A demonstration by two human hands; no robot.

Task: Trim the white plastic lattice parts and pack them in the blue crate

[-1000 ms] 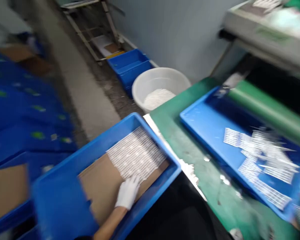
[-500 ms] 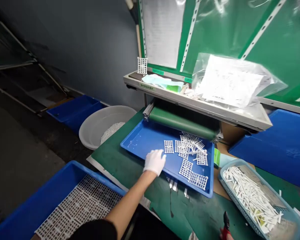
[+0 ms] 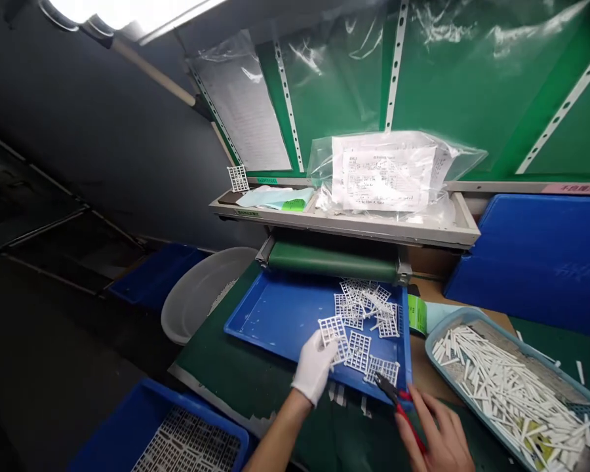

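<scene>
My left hand [image 3: 313, 368], in a white glove, pinches a white plastic grid piece [image 3: 333, 330] above the front part of the blue tray [image 3: 275, 328]. My bare right hand [image 3: 435, 432] is wrapped round red-handled cutting pliers [image 3: 397, 403]. Their dark jaws lie over another grid piece [image 3: 384, 367] at the tray's front right corner. A further grid piece [image 3: 358, 352] lies just right of the held one. Towards the tray's back right, several grid pieces and thin white sticks form a loose heap [image 3: 366, 303].
A blue-green basket [image 3: 447, 326] of white sticks stands at right. The green conveyor roller [image 3: 332, 261] sits behind the tray, under a grey shelf [image 3: 344, 226]. At left are a round grey tub [image 3: 187, 308] and a blue bin [image 3: 128, 410] of stacked grids.
My left hand has picked up a grid piece. My right hand with the pliers has come up from the bottom edge to the tray's front right. The view has turned right.
</scene>
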